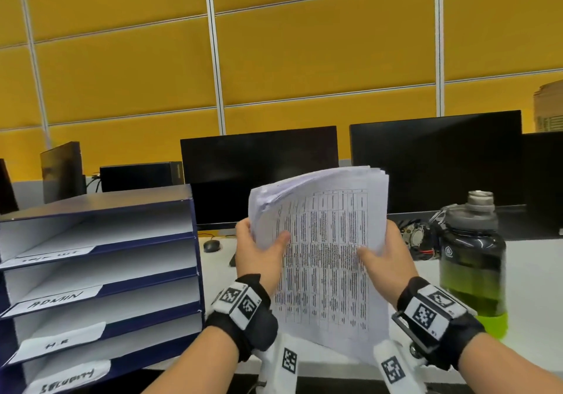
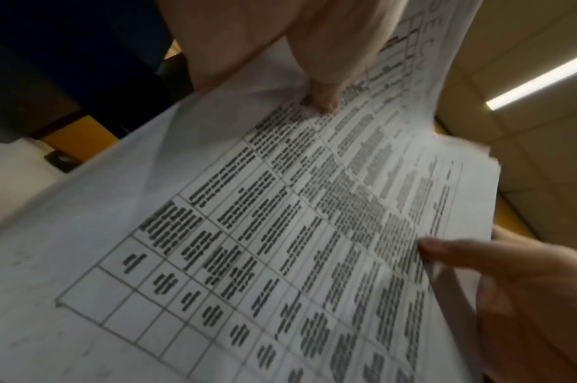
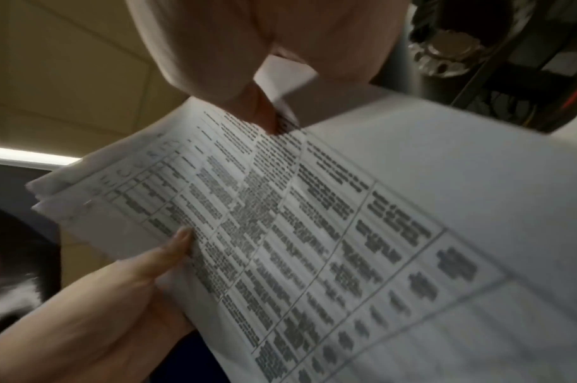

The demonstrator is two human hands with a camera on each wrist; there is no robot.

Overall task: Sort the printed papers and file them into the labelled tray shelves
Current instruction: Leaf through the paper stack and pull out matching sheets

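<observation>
Paper stack being held upright for sorting

The stack of printed papers (image 1: 323,259) is being pinched by left hand (image 1: 259,250) and right hand (image 1: 387,256); tray shelves (image 1: 100,271) are lying nearer the left.

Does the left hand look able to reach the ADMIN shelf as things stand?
Probably yes: the ADMIN shelf lies open-fronted just left of the left hand, nothing between, but that hand grips the paper stack with the right hand.
</observation>
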